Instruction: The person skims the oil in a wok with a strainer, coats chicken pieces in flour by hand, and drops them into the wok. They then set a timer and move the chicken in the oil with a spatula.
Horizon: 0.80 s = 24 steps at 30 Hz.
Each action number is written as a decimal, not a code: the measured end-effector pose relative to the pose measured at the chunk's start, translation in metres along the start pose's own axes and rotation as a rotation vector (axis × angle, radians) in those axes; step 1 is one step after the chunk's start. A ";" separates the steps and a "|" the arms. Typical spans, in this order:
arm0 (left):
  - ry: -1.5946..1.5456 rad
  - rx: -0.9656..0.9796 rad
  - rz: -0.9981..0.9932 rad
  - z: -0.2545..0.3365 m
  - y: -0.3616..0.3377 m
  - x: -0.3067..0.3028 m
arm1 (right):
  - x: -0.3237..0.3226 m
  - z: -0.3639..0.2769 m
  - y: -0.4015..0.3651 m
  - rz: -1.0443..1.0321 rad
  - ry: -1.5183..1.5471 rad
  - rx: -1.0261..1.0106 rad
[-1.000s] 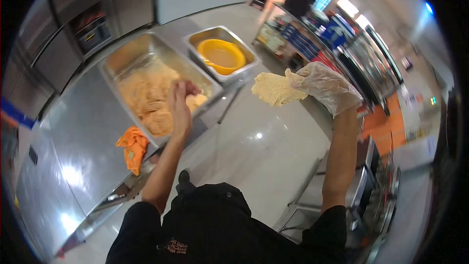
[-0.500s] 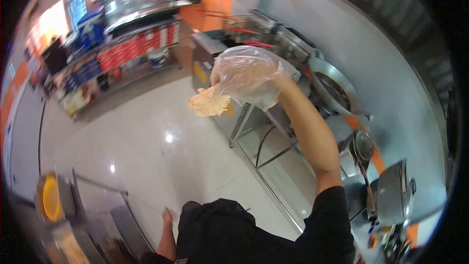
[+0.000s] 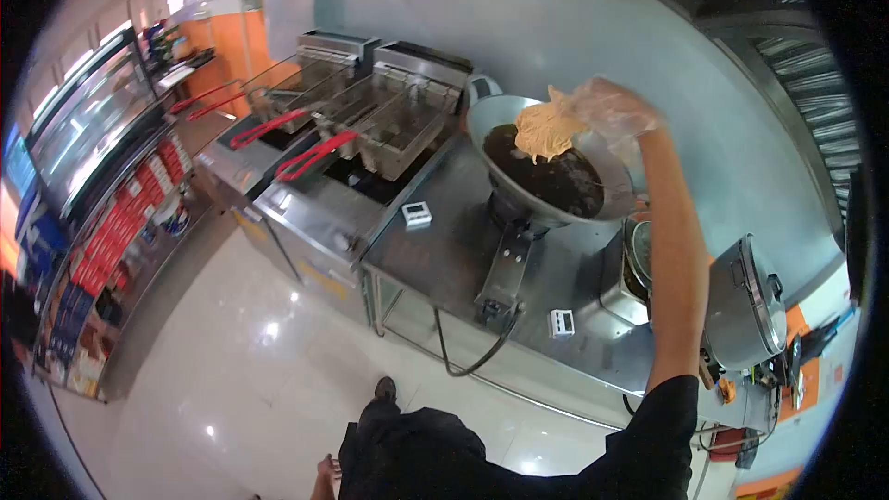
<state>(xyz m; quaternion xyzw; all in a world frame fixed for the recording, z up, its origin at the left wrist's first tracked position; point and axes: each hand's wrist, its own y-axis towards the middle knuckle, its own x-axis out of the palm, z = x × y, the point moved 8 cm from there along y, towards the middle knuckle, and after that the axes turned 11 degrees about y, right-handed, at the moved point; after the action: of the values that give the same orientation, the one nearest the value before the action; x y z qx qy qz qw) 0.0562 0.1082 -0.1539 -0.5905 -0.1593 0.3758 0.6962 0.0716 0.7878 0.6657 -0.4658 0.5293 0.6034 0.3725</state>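
My right hand, in a clear plastic glove, is closed on a piece of battered food. The food hangs over a large metal wok of dark oil, on the left of the hand. The wok sits on a burner on the steel table. Low in the view, my left hand hangs beside my body; its fingers are small and partly seen, and I cannot tell how they are held.
Fryers with wire baskets and red handles stand left of the wok. Two white timers lie on the table. A large pot stands at the right, and a display case at the far left.
The view has turned right towards the fryers and wok. My right hand has carried the battered food from above the floor to above the wok.
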 end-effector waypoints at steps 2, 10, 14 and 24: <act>0.017 0.053 0.023 0.078 -0.008 -0.009 | 0.042 0.076 -0.012 -0.327 -0.124 0.302; -0.113 0.328 0.005 0.239 -0.028 0.000 | 0.155 0.221 -0.045 -0.614 -0.421 0.580; -0.081 0.234 -0.044 0.187 -0.018 0.021 | 0.229 0.308 -0.057 -0.562 -0.136 0.719; 0.071 -0.047 -0.033 0.118 -0.017 0.048 | 0.281 0.365 -0.062 -0.705 0.144 0.873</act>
<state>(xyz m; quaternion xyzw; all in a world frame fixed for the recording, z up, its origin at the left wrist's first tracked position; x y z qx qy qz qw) 0.0154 0.2246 -0.1185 -0.6169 -0.1533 0.3391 0.6934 -0.0119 1.1452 0.3804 -0.4569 0.5663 0.1345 0.6727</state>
